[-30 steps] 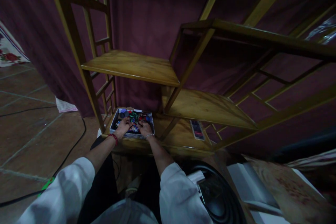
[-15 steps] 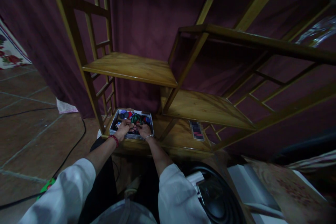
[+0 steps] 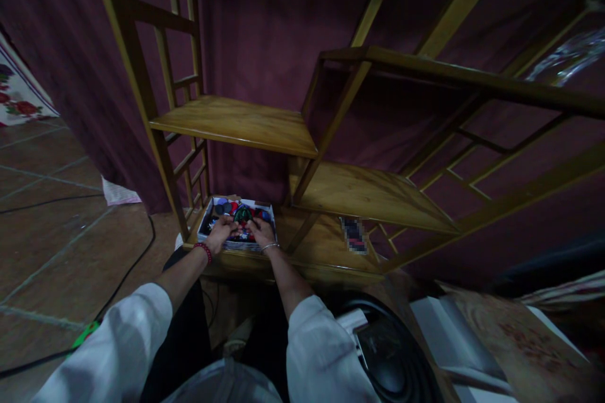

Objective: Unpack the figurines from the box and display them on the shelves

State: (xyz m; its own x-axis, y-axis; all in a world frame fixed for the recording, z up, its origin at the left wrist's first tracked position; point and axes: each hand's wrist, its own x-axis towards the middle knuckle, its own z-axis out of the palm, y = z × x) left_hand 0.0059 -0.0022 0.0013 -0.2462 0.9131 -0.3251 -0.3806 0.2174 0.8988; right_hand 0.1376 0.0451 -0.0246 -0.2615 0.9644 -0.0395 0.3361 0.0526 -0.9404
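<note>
A shallow white box (image 3: 202, 224) sits on the bottom board of a wooden shelf, filled with small mixed items in purple, grey, red, blue and dark green. My left hand (image 3: 220, 232), with a red beaded bracelet (image 3: 205, 251) at the wrist, reaches in over the front left of the box with its fingers curled. From the right comes my right hand (image 3: 259, 232), a thin silvery bangle (image 3: 270, 246) on its wrist, its fingers also bent inward. A dark green bundle (image 3: 243, 214) lies just beyond the fingertips. What the fingers pinch is too small to make out.
The wooden shelf (image 3: 236, 124) rises in front, its boards stepped at different heights. A blurred-out dark item (image 3: 354, 236) lies on the bottom board at right. Black coiled hose (image 3: 416, 352) stands near my right arm. A black cable (image 3: 130, 267) crosses the tiled floor at left.
My hands have drawn slightly apart within the box, and more of the red and green items shows between them. The box has stayed in place.
</note>
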